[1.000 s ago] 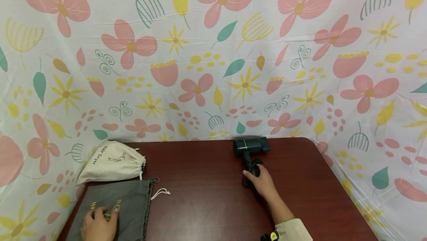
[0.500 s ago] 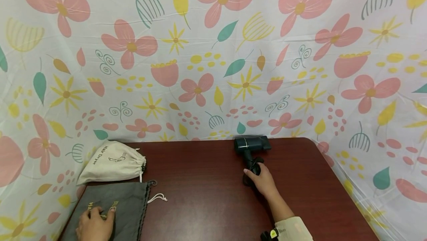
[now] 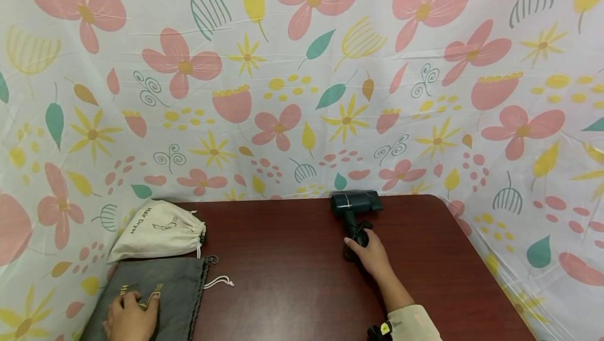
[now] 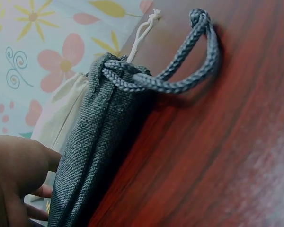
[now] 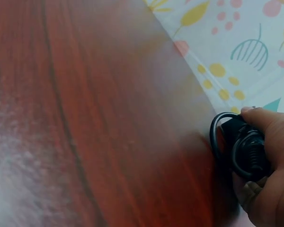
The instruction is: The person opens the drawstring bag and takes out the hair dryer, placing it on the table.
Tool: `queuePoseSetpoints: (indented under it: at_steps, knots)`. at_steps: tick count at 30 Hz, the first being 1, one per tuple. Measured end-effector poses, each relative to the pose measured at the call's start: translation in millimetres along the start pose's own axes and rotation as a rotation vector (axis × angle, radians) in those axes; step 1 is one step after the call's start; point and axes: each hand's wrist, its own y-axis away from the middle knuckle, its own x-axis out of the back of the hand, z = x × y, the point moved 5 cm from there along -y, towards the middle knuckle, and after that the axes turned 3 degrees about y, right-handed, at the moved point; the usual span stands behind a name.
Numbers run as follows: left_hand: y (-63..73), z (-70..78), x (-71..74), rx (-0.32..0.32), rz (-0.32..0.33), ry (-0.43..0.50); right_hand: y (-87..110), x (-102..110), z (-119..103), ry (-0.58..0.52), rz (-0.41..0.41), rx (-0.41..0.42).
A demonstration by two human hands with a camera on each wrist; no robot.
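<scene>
A grey drawstring bag [image 3: 176, 280] with gold print lies at the table's left front. My left hand [image 3: 130, 317] grips it from above, fingers bent and thumb spread apart over the print. In the left wrist view the bag's gathered edge [image 4: 97, 127] and its braided grey cord loop [image 4: 177, 85] show up close. Toward the back right, a dark green hair dryer [image 3: 355, 203] has its nozzle facing right. My right hand [image 3: 373, 257] holds it by the handle, where the black power cord [image 5: 248, 153] is coiled; the palm hides part of the handle.
A cream drawstring bag [image 3: 158, 233] printed "Hair Dryer" sits just behind the grey one at the back left. A white cord [image 3: 219, 280] extends past the grey bag's right side. Floral cloth [image 3: 302, 94] hangs behind and beside the dark red table [image 3: 278, 273].
My left hand and the grey bag have slid left and slightly toward me, and the white cord has shifted left too. The hair dryer and right hand stay nearly in place.
</scene>
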Motion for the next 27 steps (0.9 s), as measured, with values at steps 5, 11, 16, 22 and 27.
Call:
queuePoseSetpoints:
  at_steps: [5, 11, 16, 22, 27]
  knots:
    - [-3.4, -0.6, -0.1, -0.001, -0.002, -0.005, 0.6, -2.5, 2.0, -0.011, 0.044, 0.007]
    - [-5.2, 1.9, 0.7, 0.002, -0.002, 0.002, 1.9, -4.1, 4.1, -0.001, 0.095, 0.021]
    - [-6.2, 3.1, 1.5, 0.01, -0.022, 0.015, 3.1, -4.4, 7.1, -0.006, 0.102, 0.031]
    - [-8.4, 1.9, 0.4, 0.027, -0.036, 0.022, 8.0, -3.5, 11.6, -0.037, 0.088, 0.033]
    - [-8.9, 3.6, 0.7, 0.039, -0.026, 0.023, 9.0, -3.8, 13.2, -0.051, 0.106, 0.059]
